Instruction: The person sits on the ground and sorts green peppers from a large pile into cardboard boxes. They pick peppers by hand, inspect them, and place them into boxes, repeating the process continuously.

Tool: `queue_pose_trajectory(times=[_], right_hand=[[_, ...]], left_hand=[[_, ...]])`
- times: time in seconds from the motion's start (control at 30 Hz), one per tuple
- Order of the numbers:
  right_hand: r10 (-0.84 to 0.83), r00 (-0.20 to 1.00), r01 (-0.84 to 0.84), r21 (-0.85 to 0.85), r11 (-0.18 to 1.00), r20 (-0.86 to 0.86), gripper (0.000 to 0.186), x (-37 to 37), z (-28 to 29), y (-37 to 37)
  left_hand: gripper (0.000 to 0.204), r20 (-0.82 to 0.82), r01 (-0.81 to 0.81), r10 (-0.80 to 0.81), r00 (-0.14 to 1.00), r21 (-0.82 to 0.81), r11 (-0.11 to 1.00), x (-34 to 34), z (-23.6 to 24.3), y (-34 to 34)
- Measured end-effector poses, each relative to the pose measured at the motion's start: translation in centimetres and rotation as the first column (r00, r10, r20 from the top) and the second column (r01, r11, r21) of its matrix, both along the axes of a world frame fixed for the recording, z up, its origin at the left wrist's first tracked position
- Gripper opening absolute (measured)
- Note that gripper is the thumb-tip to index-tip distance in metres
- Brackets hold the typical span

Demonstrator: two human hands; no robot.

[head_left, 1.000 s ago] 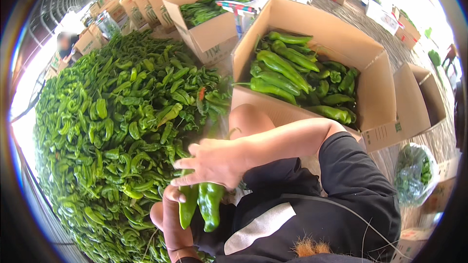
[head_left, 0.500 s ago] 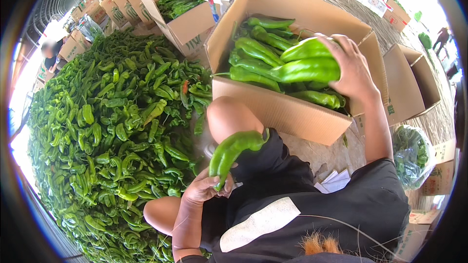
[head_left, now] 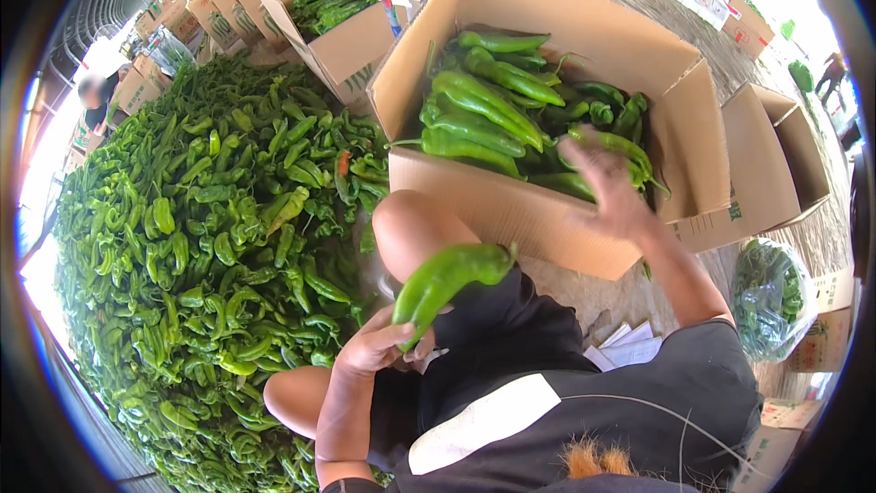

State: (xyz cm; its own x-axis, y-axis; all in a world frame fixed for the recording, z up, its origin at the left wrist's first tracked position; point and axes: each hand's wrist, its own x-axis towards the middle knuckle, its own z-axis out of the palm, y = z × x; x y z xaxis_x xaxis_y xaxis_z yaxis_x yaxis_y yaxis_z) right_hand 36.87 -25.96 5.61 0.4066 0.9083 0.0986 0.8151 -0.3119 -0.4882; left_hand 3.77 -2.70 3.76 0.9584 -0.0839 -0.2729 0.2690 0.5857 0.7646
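Heap of long green peppers (head_left: 201, 256) fills the left side, and to its right stands a big cardboard box (head_left: 511, 210) with larger green peppers (head_left: 488, 100) laid inside. A second cardboard box (head_left: 365, 50), farther back, also holds peppers. The right hand (head_left: 607, 184) is over the near wall of the big box, its fingers well spread and blurred; it seems to hold nothing, and whether it touches the peppers I cannot tell. The left hand (head_left: 379, 342) has thumb and fingers wrapped on the lower end of one curved green pepper (head_left: 444, 286), raised above the lap (head_left: 525, 333). This pepper should be light, rather stiff but hollow, its smooth skin maybe slippery; strong squeezing could crack it, so gentle hold around the thick middle looks safer than pulling by the thin stem (head_left: 513, 252)
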Motion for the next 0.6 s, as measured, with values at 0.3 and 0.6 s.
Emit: queue_pose_trajectory(times=[0.3, 0.6], right_hand=[[0.263, 0.936, -0.301, 0.143, 0.943, 0.233, 0.067, -1.1, 6.3, 2.9], [-0.408, 0.907, 0.414, -0.049, 0.909, 0.100, 0.062, 18.8, -8.3, -5.1]], left_hand=[[0.019, 0.024, -0.123, 0.126, 0.992, 0.472, 0.873, 1.8, 0.2, -0.6], [0.027, -0.114, -0.448, 0.502, 0.858, 0.315, 0.837, -5.6, -3.1, 0.8]])
